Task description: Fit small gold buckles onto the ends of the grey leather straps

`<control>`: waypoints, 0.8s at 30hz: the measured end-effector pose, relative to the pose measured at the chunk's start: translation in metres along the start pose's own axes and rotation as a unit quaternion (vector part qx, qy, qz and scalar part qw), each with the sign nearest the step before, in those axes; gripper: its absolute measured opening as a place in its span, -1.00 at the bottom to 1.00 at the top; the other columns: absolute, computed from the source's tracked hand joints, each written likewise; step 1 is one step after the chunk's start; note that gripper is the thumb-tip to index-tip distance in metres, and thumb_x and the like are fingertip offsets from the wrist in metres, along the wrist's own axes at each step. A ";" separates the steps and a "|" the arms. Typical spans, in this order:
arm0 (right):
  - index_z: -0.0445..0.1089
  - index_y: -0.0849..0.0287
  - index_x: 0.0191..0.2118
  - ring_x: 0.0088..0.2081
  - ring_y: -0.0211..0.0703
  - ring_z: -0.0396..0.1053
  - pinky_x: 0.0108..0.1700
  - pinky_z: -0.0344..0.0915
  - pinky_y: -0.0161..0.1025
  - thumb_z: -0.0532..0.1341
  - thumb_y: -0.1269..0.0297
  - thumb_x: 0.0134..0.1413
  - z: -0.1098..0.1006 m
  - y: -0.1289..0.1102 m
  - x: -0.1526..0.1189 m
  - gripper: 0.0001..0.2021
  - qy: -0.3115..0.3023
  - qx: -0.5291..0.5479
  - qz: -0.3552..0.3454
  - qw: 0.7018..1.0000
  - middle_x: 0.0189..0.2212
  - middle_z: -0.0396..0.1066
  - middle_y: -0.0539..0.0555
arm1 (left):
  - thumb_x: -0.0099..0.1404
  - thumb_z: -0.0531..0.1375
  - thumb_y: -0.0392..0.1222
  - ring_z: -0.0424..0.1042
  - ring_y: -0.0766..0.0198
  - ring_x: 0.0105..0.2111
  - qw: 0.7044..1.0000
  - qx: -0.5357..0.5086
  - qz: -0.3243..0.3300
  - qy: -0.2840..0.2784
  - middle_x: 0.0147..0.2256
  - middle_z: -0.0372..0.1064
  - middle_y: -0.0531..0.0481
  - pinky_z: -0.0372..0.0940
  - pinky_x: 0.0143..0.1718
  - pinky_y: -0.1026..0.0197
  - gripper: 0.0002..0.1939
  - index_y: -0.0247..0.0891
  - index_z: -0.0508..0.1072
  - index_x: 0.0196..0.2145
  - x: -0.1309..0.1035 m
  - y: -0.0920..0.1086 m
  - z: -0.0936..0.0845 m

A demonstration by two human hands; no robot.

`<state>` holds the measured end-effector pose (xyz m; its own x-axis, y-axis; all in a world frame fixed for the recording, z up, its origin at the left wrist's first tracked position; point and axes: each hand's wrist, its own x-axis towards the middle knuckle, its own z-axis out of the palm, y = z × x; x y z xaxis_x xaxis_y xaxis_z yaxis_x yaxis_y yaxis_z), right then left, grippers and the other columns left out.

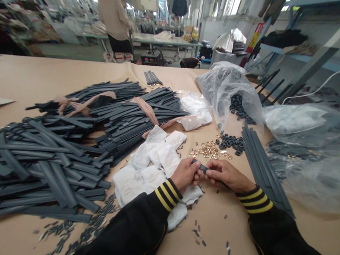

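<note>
Between my two hands is a short dark strap piece (200, 166). My left hand (186, 173) pinches its left end, and my right hand (227, 173) has thumb and fingers closed on its right end. Most of the strap is hidden by the fingers. Just beyond the hands lie gold-coloured metal buckles (210, 151) in a loose heap, with small dark loops (233, 143) beside them. Crumpled white cloth (150, 177) spreads under and left of my left hand. Right of my right hand, long dark straps (262, 166) lie side by side.
Dark strips (49, 159) are piled at the left; a tied bundle (138, 114) lies behind. Clear plastic bags (229, 89) stand at the right, one holding dark loops. Small scraps (92, 227) litter the brown tabletop (219, 239). A person (116, 18) stands beyond the table.
</note>
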<state>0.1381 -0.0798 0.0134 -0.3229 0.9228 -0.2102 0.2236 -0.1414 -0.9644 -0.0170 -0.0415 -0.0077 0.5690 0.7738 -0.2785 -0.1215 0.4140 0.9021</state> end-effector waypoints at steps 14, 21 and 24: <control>0.28 0.26 -0.41 -0.61 -0.42 0.22 -0.55 0.17 -0.43 0.15 0.18 -0.02 0.006 0.016 0.001 -0.79 0.026 0.093 -0.001 0.995 -0.64 0.27 -0.09 | 0.20 0.00 -0.15 0.28 0.28 -0.42 0.892 0.407 0.183 0.064 -0.44 0.33 -0.04 0.15 -0.37 0.27 -0.81 -0.26 0.35 -0.39 -0.015 -0.001 0.006; 0.26 0.27 -0.40 -0.56 -0.37 0.30 -0.49 0.24 -0.38 0.12 0.16 -0.01 0.007 0.014 0.000 -0.77 -0.014 0.111 -0.006 0.994 -0.56 0.35 -0.01 | 0.23 -0.06 -0.16 0.30 0.32 -0.49 0.902 0.399 0.151 0.064 -0.51 0.34 -0.02 0.17 -0.43 0.28 -0.75 -0.30 0.35 -0.43 -0.010 -0.004 -0.001; 0.20 0.22 -0.41 -0.64 -0.40 0.23 -0.60 0.16 -0.42 0.07 0.24 0.00 0.002 0.016 -0.001 -0.86 -0.002 0.079 0.017 0.997 -0.60 0.34 -0.05 | 0.21 -0.07 -0.23 0.30 0.30 -0.45 0.884 0.434 0.163 0.059 -0.47 0.32 -0.03 0.21 -0.40 0.25 -0.78 -0.32 0.33 -0.40 -0.006 0.006 -0.013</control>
<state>0.1396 -0.0836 -0.0023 -0.3213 0.9153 -0.2427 0.0864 -0.2269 -0.9701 -0.0316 -0.0373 -0.0048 0.5244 0.8496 0.0568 0.4357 -0.3251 0.8393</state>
